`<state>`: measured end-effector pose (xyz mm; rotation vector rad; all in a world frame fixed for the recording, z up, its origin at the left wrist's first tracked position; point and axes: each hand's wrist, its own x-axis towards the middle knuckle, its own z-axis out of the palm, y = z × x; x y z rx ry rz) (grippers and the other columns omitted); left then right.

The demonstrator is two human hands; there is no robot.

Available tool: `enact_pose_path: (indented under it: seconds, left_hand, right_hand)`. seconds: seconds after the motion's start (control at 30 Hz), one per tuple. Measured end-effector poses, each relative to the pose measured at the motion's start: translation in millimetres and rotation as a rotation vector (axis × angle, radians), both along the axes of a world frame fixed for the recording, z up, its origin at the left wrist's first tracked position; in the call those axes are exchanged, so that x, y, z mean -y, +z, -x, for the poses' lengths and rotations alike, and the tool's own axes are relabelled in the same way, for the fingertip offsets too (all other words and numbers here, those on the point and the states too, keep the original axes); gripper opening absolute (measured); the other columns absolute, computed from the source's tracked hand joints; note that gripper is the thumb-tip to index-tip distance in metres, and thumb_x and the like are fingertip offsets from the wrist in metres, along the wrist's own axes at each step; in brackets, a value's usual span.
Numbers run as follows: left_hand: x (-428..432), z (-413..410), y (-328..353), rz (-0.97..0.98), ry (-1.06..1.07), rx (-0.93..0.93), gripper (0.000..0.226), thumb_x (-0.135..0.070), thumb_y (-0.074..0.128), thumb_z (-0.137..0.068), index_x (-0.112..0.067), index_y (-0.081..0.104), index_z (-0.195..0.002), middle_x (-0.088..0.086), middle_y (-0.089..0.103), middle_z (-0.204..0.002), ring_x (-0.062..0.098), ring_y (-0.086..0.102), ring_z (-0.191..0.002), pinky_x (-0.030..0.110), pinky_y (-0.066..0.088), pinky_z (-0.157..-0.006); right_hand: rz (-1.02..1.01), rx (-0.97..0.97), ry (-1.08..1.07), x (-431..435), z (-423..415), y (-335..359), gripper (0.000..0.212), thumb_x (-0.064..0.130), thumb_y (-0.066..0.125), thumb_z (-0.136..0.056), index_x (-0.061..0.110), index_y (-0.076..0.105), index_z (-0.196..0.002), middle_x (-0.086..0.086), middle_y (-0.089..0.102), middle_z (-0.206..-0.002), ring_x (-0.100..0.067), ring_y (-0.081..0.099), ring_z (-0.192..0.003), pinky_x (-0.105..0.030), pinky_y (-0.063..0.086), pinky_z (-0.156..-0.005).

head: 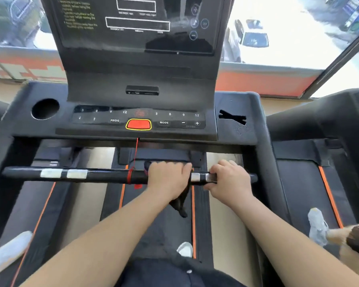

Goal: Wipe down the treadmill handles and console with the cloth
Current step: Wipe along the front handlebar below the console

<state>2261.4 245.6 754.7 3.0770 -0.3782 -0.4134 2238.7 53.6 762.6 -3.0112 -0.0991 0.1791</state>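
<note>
A black handlebar [104,176] with silver sensor plates runs across the treadmill in front of me. My left hand [167,179] is wrapped around the bar just right of its middle, pressing a dark cloth [180,204] onto it; the cloth's end hangs down below the bar. My right hand [229,180] grips the bar's right part, beside a silver plate [195,177]. Above stands the black console [141,121] with a red stop button [138,124] and a dark screen [137,23].
A red safety cord [135,154] hangs from the console to the bar. A round cup holder [45,108] is at the console's left. Neighbouring treadmills stand on both sides; another person's shoe [317,226] is at the right. Windows lie ahead.
</note>
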Motion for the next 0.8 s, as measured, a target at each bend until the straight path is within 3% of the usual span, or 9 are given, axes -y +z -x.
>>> enact_pose_path:
  seconds: [0.13, 0.2, 0.27, 0.37, 0.47, 0.53, 0.63, 0.73, 0.8]
  left_hand:
    - [-17, 51, -25, 0.054, -0.032, 0.076, 0.051, -0.051, 0.039, -0.099, -0.022, 0.054, -0.138, 0.006, 0.057, -0.123, 0.034, 0.051, -0.115, 0.053, 0.034, -0.112]
    - [-11, 41, -19, 0.023, 0.007, 0.028, 0.052, -0.057, 0.031, -0.098, -0.027, 0.055, -0.133, 0.008, 0.059, -0.121, 0.035, 0.053, -0.113, 0.051, 0.035, -0.108]
    - [9, 14, -5, -0.004, 0.037, -0.002, 0.057, -0.061, 0.019, -0.099, -0.029, 0.061, -0.12, 0.009, 0.066, -0.114, 0.035, 0.059, -0.105, 0.046, 0.04, -0.092]
    - [36, -23, 5, 0.095, 0.128, -0.209, 0.067, -0.055, 0.015, -0.101, -0.018, 0.071, -0.108, 0.013, 0.072, -0.111, 0.035, 0.064, -0.103, 0.041, 0.046, -0.088]
    - [36, -9, -1, 0.073, -0.002, -0.036, 0.049, -0.047, 0.023, -0.104, -0.023, 0.065, -0.109, 0.007, 0.071, -0.107, 0.035, 0.064, -0.098, 0.041, 0.041, -0.079]
    - [21, 28, -12, 0.126, -0.047, 0.057, 0.043, -0.048, 0.034, -0.101, -0.024, 0.061, -0.124, 0.005, 0.067, -0.115, 0.034, 0.061, -0.107, 0.047, 0.041, -0.093]
    - [-16, 67, -29, 0.192, -0.127, 0.164, 0.062, -0.047, 0.049, -0.094, -0.017, 0.047, -0.148, 0.015, 0.053, -0.142, 0.038, 0.048, -0.133, 0.052, 0.03, -0.117]
    - [-35, 52, -24, 0.115, -0.075, 0.152, 0.055, -0.058, 0.039, -0.098, -0.024, 0.052, -0.139, 0.014, 0.055, -0.132, 0.038, 0.049, -0.126, 0.05, 0.03, -0.116]
    - [-26, 26, -5, 0.025, 0.034, 0.069, 0.063, -0.069, 0.02, -0.096, -0.028, 0.058, -0.126, 0.011, 0.061, -0.118, 0.035, 0.054, -0.113, 0.047, 0.035, -0.103]
  right_hand:
    - [0.012, -0.004, 0.039, 2, -5, 0, 0.037, 0.053, 0.076, -0.068, 0.028, 0.069, -0.095, 0.01, 0.059, -0.092, -0.019, 0.057, -0.096, -0.031, 0.035, -0.071]
    - [0.017, -0.006, 0.051, 4, -5, -1, 0.037, 0.053, 0.077, -0.066, 0.027, 0.068, -0.092, 0.01, 0.057, -0.09, -0.019, 0.057, -0.095, -0.03, 0.033, -0.069]
    - [0.025, -0.017, 0.062, 3, -6, -1, 0.036, 0.051, 0.078, -0.066, 0.027, 0.067, -0.09, 0.01, 0.056, -0.087, -0.02, 0.057, -0.093, -0.031, 0.032, -0.068]
    - [0.018, -0.027, 0.058, 2, -5, 1, 0.036, 0.051, 0.078, -0.066, 0.025, 0.067, -0.089, 0.009, 0.057, -0.088, -0.021, 0.056, -0.092, -0.032, 0.033, -0.067]
    - [0.012, -0.042, 0.062, 2, -6, 5, 0.031, 0.047, 0.075, -0.071, 0.025, 0.066, -0.091, 0.009, 0.057, -0.089, -0.02, 0.055, -0.093, -0.032, 0.035, -0.068]
    - [0.027, -0.04, 0.067, 3, -6, 6, 0.025, 0.043, 0.071, -0.073, 0.025, 0.064, -0.088, 0.009, 0.054, -0.087, -0.019, 0.054, -0.092, -0.032, 0.033, -0.067]
    - [0.033, -0.043, 0.072, 5, -7, 3, 0.028, 0.049, 0.073, -0.073, 0.026, 0.064, -0.087, 0.01, 0.053, -0.086, -0.018, 0.055, -0.093, -0.032, 0.036, -0.068]
    - [0.026, -0.069, 0.063, 4, -9, 4, 0.037, 0.057, 0.076, -0.072, 0.029, 0.066, -0.095, 0.012, 0.057, -0.093, -0.017, 0.054, -0.097, -0.031, 0.04, -0.074]
    - [0.028, -0.093, 0.057, 2, -10, 8, 0.041, 0.061, 0.077, -0.071, 0.032, 0.065, -0.097, 0.013, 0.057, -0.095, -0.016, 0.053, -0.099, -0.031, 0.04, -0.076]
